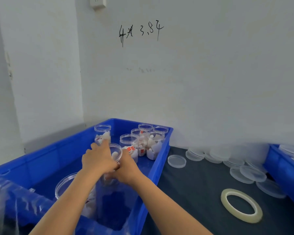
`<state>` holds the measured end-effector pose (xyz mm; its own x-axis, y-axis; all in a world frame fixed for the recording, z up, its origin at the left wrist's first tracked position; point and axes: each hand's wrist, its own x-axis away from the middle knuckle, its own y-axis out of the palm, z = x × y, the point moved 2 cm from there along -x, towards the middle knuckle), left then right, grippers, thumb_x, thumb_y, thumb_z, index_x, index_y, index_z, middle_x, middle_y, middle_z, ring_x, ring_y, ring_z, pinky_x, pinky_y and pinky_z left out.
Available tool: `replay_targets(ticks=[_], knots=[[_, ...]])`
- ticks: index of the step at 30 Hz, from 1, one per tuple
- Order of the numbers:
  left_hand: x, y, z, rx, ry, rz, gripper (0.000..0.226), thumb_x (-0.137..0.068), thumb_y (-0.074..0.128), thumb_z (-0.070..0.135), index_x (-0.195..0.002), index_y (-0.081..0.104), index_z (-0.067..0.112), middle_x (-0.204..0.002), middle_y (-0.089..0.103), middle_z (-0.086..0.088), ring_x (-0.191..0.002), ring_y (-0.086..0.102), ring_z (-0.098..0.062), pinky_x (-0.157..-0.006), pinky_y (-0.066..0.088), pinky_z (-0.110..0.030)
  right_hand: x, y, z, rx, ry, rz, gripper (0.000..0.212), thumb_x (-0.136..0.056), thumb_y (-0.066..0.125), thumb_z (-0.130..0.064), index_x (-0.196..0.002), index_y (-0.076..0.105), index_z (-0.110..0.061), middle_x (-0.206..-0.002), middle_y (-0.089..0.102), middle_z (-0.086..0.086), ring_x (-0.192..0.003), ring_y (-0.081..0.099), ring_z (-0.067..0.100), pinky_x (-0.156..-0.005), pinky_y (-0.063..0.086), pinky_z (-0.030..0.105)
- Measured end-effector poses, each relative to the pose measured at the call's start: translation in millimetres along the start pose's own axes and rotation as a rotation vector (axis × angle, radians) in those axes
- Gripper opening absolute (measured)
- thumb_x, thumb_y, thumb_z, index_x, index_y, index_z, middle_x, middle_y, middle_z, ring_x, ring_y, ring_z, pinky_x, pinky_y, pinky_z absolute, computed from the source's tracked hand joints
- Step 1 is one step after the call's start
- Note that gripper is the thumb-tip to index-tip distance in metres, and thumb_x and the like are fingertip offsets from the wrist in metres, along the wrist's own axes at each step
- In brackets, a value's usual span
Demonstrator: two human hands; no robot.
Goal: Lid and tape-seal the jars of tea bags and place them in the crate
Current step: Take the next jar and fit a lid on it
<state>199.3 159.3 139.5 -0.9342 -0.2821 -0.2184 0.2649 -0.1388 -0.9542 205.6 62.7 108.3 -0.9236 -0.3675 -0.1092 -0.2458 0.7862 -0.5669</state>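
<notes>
A clear jar [115, 156] was gripped by the left hand [98, 159] and right hand [126, 167] together inside the blue crate [161, 156].

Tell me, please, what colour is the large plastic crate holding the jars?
The large plastic crate is bright blue, seen best in the head view.

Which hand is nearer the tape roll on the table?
Right. The right hand is over the crate, up-left of the tape roll; the left hand is farther left.
</notes>
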Motion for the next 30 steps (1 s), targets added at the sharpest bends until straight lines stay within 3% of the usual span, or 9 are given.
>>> replay_targets(ticks=[3,6,9,12,18,20,23,27,30], knots=[[11,-26,25,0.216,0.038,0.163,0.086,-0.078,0.069,0.044,-0.145,0.022,0.021,-0.134,0.044,-0.016,-0.119,0.049,-0.035,-0.086,0.045,-0.042,13,-26,-13,-0.174,-0.175,0.227,0.057,-0.076,0.072,-0.008,-0.119,0.037,-0.023,-0.125,0.048,0.019,-0.116,0.049,0.036,-0.096,0.045,0.054],[28,-44,62,0.502,0.110,0.315,0.090,-0.074,0.073,0.046,-0.145,0.024,0.018,-0.132,0.047,-0.017,-0.120,0.046,-0.037,-0.092,0.042,-0.046,30,-62,-15,-0.359,-0.233,0.362,0.055,-0.069,0.060,-0.012,-0.117,0.037,-0.023,-0.125,0.049,0.016,-0.115,0.052,0.034,-0.094,0.047,0.053],[53,-45,105,0.760,0.181,0.375,0.095,-0.072,0.078,0.035,-0.146,0.022,0.015,-0.133,0.050,-0.013,-0.121,0.047,-0.032,-0.096,0.040,-0.042,53,-100,1,-0.401,-0.275,0.473,0.047,-0.084,0.055,0.000,-0.119,0.038,-0.027,-0.128,0.047,0.013,-0.114,0.054,0.027,-0.093,0.051,0.039],[80,-28,148,0.900,0.233,0.383,0.098,-0.072,0.078,0.033,-0.148,0.018,0.016,-0.139,0.049,-0.005,-0.127,0.046,-0.025,-0.101,0.042,-0.038,85,-132,30,-0.434,-0.281,0.538,0.043,-0.091,0.054,0.001,-0.120,0.039,-0.027,-0.124,0.053,0.010,-0.094,0.062,0.006,-0.067,0.051,0.016],[108,38,201,1.122,0.294,0.153,0.103,-0.065,0.084,0.031,-0.146,0.021,0.026,-0.138,0.048,0.010,-0.125,0.046,-0.016,-0.094,0.046,-0.034,137,-157,96,-0.432,-0.122,0.650,0.036,-0.089,0.057,0.002,-0.115,0.043,-0.019,-0.110,0.060,0.008,-0.074,0.065,-0.002,-0.056,0.052,0.018],[111,64,206,1.283,0.321,0.016,0.105,-0.066,0.085,0.028,-0.147,0.017,0.029,-0.138,0.048,0.013,-0.125,0.048,-0.012,-0.098,0.046,-0.036,146,-160,115,-0.461,-0.078,0.660,0.046,-0.080,0.068,0.001,-0.115,0.044,-0.018,-0.102,0.063,0.004,-0.067,0.067,0.000,-0.050,0.053,0.018],[111,99,208,1.444,0.373,-0.116,0.101,-0.069,0.084,0.028,-0.145,0.019,0.031,-0.139,0.048,0.013,-0.124,0.048,-0.001,-0.094,0.042,-0.014,152,-159,141,-0.463,0.005,0.657,0.066,-0.068,0.082,-0.007,-0.120,0.044,-0.020,-0.113,0.062,0.006,-0.089,0.069,0.013,-0.067,0.059,0.031],[106,138,211,1.510,0.424,-0.297,0.097,-0.062,0.075,0.056,-0.140,0.022,0.033,-0.140,0.046,0.013,-0.118,0.051,0.006,-0.087,0.045,-0.012,152,-153,166,-0.442,0.072,0.673,0.070,-0.065,0.084,-0.013,-0.120,0.043,-0.026,-0.124,0.054,0.008,-0.106,0.063,0.025,-0.084,0.056,0.045],[98,160,216,1.463,0.491,-0.422,0.124,-0.048,0.066,0.085,-0.142,0.011,0.025,-0.139,0.040,0.015,-0.112,0.052,0.014,-0.085,0.046,-0.008,149,-146,183,-0.534,0.016,0.710,0.073,-0.061,0.084,-0.007,-0.120,0.044,-0.023,-0.124,0.055,0.013,-0.104,0.065,0.021,-0.081,0.057,0.035]])
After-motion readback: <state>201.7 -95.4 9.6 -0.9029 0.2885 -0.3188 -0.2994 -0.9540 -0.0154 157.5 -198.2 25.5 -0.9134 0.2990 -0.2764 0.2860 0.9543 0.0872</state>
